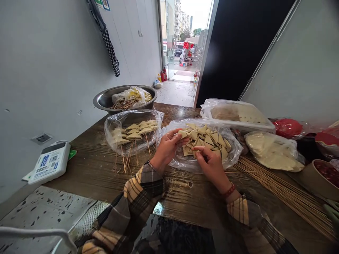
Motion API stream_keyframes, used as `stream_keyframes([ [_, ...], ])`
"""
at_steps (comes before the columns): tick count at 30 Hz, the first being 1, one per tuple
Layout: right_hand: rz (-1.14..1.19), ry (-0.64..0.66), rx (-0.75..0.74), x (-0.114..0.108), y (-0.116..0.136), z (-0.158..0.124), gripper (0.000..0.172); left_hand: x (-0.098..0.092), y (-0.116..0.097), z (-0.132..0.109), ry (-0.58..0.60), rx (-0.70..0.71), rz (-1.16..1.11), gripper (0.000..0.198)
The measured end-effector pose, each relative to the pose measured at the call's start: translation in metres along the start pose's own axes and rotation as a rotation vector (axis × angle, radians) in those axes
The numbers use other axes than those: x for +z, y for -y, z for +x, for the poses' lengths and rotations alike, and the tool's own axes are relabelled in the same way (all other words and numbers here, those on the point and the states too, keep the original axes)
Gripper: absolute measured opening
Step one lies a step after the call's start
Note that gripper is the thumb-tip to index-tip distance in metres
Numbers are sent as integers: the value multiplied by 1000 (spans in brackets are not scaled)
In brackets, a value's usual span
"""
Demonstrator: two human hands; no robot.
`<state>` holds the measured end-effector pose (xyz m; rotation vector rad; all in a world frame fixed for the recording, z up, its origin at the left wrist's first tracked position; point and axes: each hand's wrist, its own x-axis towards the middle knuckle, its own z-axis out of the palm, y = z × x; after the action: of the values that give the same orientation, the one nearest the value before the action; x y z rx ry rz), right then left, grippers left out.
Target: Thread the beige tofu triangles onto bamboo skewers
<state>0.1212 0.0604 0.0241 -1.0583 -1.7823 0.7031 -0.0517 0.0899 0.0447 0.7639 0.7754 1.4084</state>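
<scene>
My left hand [167,146] pinches a beige folded tofu-skin triangle [182,134] between thumb and fingers. Close by on the right, my right hand [210,165] has its fingers closed on a thin wooden skewer [191,144], whose upper end meets the triangle; how deep it goes in is hard to see. Both hands are over a clear plastic bag [177,164] full of loose tofu-skin triangles [209,139]. Left of them, another clear bag [112,131] holds skewered triangles [134,135], their sticks pointing toward me.
Behind the left bag is a metal basin [99,102] with bagged skewers. On the right lie a lidded plastic box [238,113], a bag of pale flat food [274,150], a bundle of bare skewers [286,192] and a bowl [315,183]. A white scale-like device [51,164] stands at the table's left edge.
</scene>
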Motion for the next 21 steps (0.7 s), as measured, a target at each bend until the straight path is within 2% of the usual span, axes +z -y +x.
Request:
stream_keyframes([
  [5, -117, 103, -114, 0, -1, -3, 39, 1, -4, -2, -64, -61, -95, 30],
  [21, -113, 126, -158, 2, -3, -2, 40, -1, -1, -1, -37, -84, -160, 18],
])
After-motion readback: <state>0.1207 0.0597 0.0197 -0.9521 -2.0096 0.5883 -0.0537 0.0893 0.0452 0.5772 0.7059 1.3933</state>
